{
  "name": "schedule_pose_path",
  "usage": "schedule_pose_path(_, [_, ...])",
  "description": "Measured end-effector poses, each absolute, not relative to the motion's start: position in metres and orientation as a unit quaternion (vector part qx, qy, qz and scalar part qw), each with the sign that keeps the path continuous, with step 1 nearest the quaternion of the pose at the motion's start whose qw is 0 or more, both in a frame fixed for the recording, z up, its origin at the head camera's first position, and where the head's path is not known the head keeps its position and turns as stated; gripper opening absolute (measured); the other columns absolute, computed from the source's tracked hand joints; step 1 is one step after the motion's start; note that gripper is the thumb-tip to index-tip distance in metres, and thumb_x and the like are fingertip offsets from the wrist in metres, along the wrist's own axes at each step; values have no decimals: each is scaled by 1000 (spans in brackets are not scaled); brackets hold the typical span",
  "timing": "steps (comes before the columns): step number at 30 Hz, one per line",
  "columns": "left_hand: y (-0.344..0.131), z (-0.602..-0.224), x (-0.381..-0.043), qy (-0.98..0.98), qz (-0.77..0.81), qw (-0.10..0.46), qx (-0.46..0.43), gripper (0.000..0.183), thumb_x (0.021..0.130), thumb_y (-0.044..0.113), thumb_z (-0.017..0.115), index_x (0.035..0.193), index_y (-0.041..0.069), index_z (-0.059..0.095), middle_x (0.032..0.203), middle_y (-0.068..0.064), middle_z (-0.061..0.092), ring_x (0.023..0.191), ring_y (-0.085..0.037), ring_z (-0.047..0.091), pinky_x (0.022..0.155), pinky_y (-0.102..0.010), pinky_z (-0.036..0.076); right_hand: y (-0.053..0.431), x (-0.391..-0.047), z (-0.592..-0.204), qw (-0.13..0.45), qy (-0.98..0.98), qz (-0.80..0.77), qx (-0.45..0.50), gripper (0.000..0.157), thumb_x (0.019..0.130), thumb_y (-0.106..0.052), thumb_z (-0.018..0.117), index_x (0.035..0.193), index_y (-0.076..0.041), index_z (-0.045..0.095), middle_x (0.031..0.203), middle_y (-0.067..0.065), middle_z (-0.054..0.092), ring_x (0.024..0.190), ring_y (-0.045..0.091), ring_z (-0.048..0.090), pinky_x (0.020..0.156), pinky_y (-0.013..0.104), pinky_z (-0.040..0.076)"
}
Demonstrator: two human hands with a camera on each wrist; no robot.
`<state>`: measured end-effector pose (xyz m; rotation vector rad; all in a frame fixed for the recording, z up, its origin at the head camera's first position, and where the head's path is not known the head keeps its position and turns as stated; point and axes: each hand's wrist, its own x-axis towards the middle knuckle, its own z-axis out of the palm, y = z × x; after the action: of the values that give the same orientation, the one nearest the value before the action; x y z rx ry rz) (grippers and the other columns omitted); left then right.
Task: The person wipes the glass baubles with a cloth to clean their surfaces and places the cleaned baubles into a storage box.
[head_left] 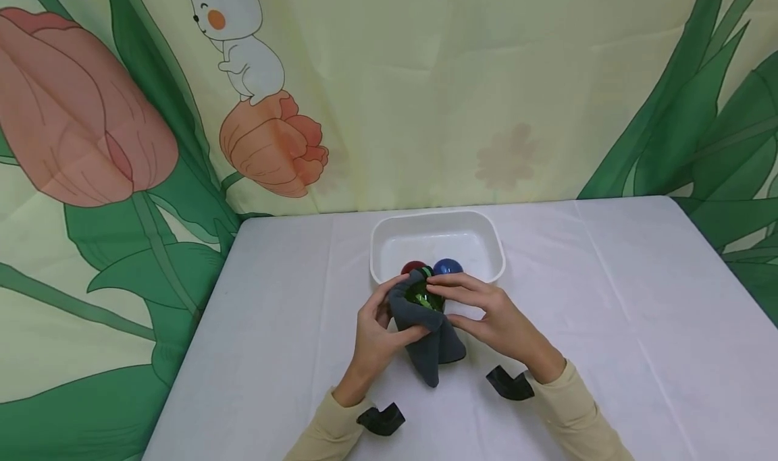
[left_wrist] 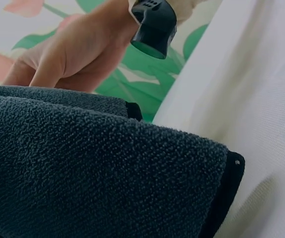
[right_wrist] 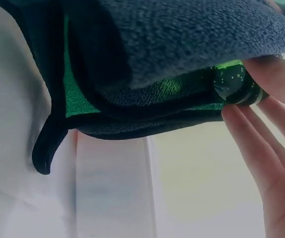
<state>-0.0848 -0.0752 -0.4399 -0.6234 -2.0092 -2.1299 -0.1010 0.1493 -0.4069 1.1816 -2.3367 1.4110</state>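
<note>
A dark grey-blue towel [head_left: 429,353] with black edging hangs in folds over the table's middle. My left hand [head_left: 375,339] grips it from the left, thumb in front and fingers behind. Inside the folds sits a glossy, rounded green object [head_left: 425,296], partly covered by the cloth. Its shiny surface [right_wrist: 230,82] carries light specks in the right wrist view. There my right hand [right_wrist: 276,163] pinches it between thumb and fingers. From the head, the right hand [head_left: 486,312] reaches in from the right side.
A white rectangular tray [head_left: 498,262] stands just beyond the hands. In its near side lie a red ball [head_left: 412,266] and a blue ball [head_left: 448,266]. A white cloth covers the table [head_left: 286,353]; a patterned curtain [head_left: 425,96] hangs behind. Black mounts sit at both wrists.
</note>
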Motion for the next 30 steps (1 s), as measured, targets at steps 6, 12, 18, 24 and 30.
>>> schedule_pose_path(6, [-75, -440, -86, -666, -712, 74, -210, 72, 79, 20, 86, 140, 3, 51, 133, -22, 58, 119, -16, 61, 105, -30, 48, 148, -102, -407, 60, -775, 507, 371, 59, 77, 9, 79, 132, -3, 62, 132, 12, 61, 115, 22, 65, 91, 26, 56])
schedule_pose_path(12, [-73, -443, -84, -667, -708, 76, -220, 72, 78, 14, 85, 140, 3, 51, 135, -21, 57, 120, -16, 61, 104, -28, 48, 151, -100, -407, -14, -774, 555, 305, 50, 84, 0, 76, 132, 0, 61, 125, 17, 64, 104, 23, 70, 85, 33, 59])
schedule_pose_path(18, [-73, -444, -84, -669, -704, 94, -218, 70, 76, 6, 85, 138, 0, 53, 133, -23, 58, 117, -16, 63, 102, -28, 50, 152, -101, -407, -34, -773, 552, 311, 52, 86, -4, 75, 135, -3, 59, 131, 14, 61, 111, 21, 67, 90, 36, 58])
schedule_pose_path(24, [-72, -442, -82, -677, -697, 94, -216, 70, 75, 8, 87, 137, 2, 54, 133, -20, 59, 117, -17, 63, 102, -29, 50, 155, -101, -404, -17, -767, 545, 339, 55, 85, -2, 76, 136, -6, 58, 134, 11, 59, 119, 18, 63, 94, 35, 56])
schedule_pose_path(30, [-71, -440, -82, -680, -695, 94, -211, 71, 76, 16, 88, 137, 4, 55, 134, -18, 59, 118, -19, 62, 103, -32, 49, 156, -102, -405, 35, -775, 506, 376, 50, 83, -1, 76, 131, -10, 65, 135, 9, 61, 130, 16, 54, 101, 18, 48])
